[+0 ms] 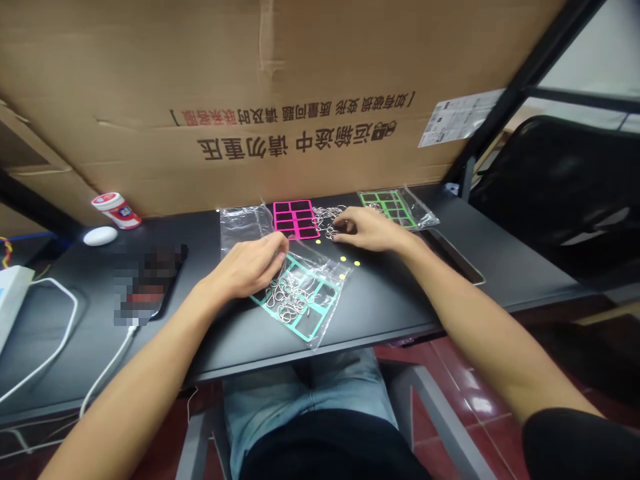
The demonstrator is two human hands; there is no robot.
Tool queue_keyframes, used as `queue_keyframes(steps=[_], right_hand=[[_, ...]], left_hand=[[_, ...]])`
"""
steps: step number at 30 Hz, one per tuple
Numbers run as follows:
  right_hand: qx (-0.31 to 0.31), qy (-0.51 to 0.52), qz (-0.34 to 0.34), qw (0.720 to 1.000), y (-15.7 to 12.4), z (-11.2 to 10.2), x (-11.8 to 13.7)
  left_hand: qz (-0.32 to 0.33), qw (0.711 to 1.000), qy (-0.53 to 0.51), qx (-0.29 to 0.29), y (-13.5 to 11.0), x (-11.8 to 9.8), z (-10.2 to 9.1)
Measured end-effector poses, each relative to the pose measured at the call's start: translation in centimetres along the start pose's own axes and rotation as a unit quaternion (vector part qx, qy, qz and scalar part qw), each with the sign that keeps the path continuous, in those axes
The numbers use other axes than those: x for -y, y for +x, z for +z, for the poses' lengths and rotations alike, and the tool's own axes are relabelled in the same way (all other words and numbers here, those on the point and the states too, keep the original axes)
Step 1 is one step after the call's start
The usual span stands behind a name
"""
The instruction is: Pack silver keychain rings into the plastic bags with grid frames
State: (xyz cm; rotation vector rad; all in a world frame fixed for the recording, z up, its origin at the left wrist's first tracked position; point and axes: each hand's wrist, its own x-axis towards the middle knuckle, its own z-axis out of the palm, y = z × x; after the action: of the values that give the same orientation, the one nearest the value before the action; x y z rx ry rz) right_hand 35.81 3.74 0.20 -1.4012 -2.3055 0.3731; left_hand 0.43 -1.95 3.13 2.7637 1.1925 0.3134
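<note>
My left hand (pixel 247 267) hangs over a clear plastic bag (pixel 320 283) holding a teal grid frame and a tangle of metal wire rings. Its bunched fingers reach the lower corner of a magenta grid frame (pixel 296 219); whether they pinch anything is hidden. My right hand (pixel 365 228) has its fingertips at a loose cluster of metal rings (pixel 324 221) beside that frame. A green grid frame (pixel 390 208) lies in another bag at the far right. A flattened clear bag (pixel 245 223) lies at the left of the magenta frame. Several small yellow dots (pixel 343 259) sit on the desk.
The black desk (pixel 400 287) has a large printed cardboard box (pixel 250 100) standing behind it. On the left are a red-and-white bottle (pixel 117 210), a white oval object (pixel 100 235), a pixelated phone (pixel 147 283) and white cables (pixel 60 320). A black chair (pixel 555 193) stands at the right.
</note>
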Motion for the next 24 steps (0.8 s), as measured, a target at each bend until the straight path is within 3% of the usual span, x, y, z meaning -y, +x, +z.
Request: queue_keyframes(steps=[5,19,24], right_hand=[[0.012,-0.008,0.005,1.0,0.2,0.7,0.8],[-0.029,-0.003,-0.003,1.0,0.7,3.1,1.1],[-0.092,0.1,0.056,0.989,0.8,2.3,-0.3]], left_hand=[[-0.001,1.0,0.003,0.003,0.0,0.0,0.0],[0.0,1.0,0.004,0.007,0.0,0.1,0.1],[0.0,1.0,0.005,0.005,0.1,0.1,0.0]])
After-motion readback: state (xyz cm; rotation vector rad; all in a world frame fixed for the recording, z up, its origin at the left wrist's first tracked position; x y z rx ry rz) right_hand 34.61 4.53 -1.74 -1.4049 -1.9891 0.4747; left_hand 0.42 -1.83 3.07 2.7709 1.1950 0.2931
